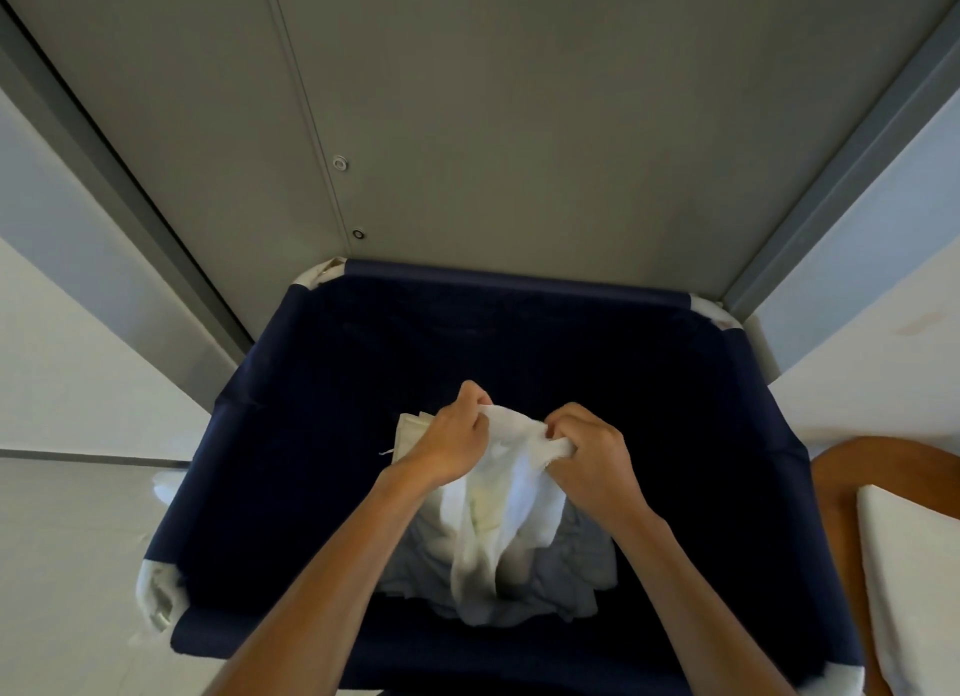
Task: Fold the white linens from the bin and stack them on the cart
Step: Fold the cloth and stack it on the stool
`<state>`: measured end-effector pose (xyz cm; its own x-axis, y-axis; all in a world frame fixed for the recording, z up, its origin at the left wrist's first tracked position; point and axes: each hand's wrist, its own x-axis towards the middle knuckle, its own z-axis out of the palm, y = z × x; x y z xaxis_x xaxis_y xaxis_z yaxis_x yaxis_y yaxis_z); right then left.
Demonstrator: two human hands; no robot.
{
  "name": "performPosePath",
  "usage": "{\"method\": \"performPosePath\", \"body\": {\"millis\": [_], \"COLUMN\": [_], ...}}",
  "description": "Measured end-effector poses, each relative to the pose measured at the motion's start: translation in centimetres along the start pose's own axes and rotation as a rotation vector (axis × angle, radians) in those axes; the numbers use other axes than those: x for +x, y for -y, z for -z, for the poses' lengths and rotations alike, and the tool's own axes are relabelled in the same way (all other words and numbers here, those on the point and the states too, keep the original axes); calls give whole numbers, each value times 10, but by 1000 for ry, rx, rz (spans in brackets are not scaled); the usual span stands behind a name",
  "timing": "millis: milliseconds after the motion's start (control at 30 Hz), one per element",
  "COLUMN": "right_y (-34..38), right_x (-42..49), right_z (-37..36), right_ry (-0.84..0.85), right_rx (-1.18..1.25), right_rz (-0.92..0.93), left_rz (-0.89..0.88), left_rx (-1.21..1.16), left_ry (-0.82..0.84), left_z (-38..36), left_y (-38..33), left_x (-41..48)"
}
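the fingertips of the left hand (457,438) and the right hand (592,448) are buried in the white cloth (511,492) they grip and cannot be seen. the left hand covers much of a folded cream cloth (410,430) behind it. the hanging white cloth hides the middle of the grey pile (582,565) below. the bin (311,383) is too dark inside to make out its bottom, and its near right corner runs off the bottom edge, as do both forearms. the wooden seat (841,487) and its white cushion (914,565) are cut by the right edge.
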<state>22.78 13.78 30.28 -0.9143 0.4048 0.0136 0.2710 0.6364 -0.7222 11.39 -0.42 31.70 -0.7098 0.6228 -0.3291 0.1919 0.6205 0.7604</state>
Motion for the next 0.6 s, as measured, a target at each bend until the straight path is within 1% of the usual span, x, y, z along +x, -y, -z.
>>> {"method": "performPosePath", "body": {"millis": [133,233,333,400,500,600], "right_y": [3,3,6,8,12,18], "right_x": [2,2,2,3,5,6], "right_z": [1,4,5,5,6,8], "right_ry": [-10,34,106,143,189,234], "right_rx": [17,23,-23,-77,-76,4], "right_rz": [-38,-83,-67,-56,-48,4], "left_rz": [37,-8,-90,-141,-184,-111], "left_rx": [-5,62,98,41,-27,-111], "left_ry": [61,16,-40,-41,-18,51], "left_z": [-4,-9,-14,-15,-20,-29], "left_y": [-1,1,2,0,-3,-4], "left_x": [2,4,8,8,7,5]}}
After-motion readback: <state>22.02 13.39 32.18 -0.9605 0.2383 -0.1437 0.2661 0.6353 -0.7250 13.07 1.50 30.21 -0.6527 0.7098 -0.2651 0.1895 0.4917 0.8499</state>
